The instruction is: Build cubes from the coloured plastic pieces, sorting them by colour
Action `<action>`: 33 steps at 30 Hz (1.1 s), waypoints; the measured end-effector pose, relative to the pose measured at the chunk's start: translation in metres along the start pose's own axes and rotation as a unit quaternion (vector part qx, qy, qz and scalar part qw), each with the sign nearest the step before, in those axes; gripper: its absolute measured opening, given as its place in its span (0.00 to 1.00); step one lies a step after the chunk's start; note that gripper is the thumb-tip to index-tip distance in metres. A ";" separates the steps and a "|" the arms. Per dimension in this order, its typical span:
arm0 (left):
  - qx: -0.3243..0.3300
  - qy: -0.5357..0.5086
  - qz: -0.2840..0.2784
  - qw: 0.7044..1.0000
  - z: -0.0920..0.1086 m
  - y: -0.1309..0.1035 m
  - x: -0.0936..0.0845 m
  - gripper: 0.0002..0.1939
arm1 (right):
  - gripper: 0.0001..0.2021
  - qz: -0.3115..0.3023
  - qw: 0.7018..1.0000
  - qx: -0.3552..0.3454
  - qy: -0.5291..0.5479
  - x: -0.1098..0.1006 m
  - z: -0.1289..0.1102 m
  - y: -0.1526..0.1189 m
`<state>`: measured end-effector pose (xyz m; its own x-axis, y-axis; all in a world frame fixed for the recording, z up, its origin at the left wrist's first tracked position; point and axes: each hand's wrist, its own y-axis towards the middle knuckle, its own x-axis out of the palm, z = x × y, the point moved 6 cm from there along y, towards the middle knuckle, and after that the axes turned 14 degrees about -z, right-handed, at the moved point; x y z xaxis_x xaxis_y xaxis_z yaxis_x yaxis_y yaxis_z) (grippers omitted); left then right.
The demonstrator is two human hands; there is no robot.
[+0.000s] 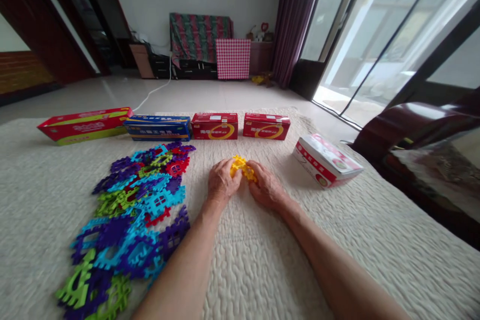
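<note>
Two yellow toothed plastic building pieces (pixel 239 163) meet between my hands, just above or on the quilted cover; whether they are joined I cannot tell. My left hand (pixel 224 179) is closed on the left one, with its thumb over the near side. Gripping the right one, my right hand (pixel 263 185) has its fingers curled over the edge. Parts of both yellow pieces are hidden by the fingers. To the left of my left forearm lies a loose pile of interlocking building pieces (pixel 159 201) in blue, purple, green and red, several with window shapes.
A row of boxes stands beyond my hands: a long red and green box (pixel 88 126), a blue box (pixel 158 128) and two red boxes (pixel 215 126). A white and red box (pixel 326 161) sits to the right. Dark wooden furniture (pixel 408 125) borders the quilted cover (pixel 375 240).
</note>
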<state>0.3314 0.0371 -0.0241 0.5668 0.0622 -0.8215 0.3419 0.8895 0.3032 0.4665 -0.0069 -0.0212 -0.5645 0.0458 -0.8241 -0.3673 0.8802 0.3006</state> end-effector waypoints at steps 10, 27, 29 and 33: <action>0.026 -0.003 -0.013 1.000 -0.009 0.001 -0.006 0.15 | 0.33 0.010 0.999 0.016 0.040 -0.008 0.004 -0.004; 0.057 0.063 -0.034 0.996 0.002 -0.009 -0.011 0.14 | 0.22 0.009 1.000 0.017 -0.004 -0.003 0.004 0.004; 0.060 0.073 -0.038 0.995 0.004 -0.011 -0.012 0.13 | 0.23 0.008 1.000 0.018 0.000 -0.003 0.003 0.004; 0.051 0.043 -0.028 0.997 0.002 -0.009 -0.009 0.13 | 0.23 -0.002 1.000 0.004 0.012 -0.005 0.001 0.004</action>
<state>0.3245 0.0278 -0.0182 0.4793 0.0559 -0.8759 0.4488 0.8420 0.2993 0.4687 -0.0034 -0.0167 -0.5814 0.0316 -0.8130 -0.3634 0.8839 0.2943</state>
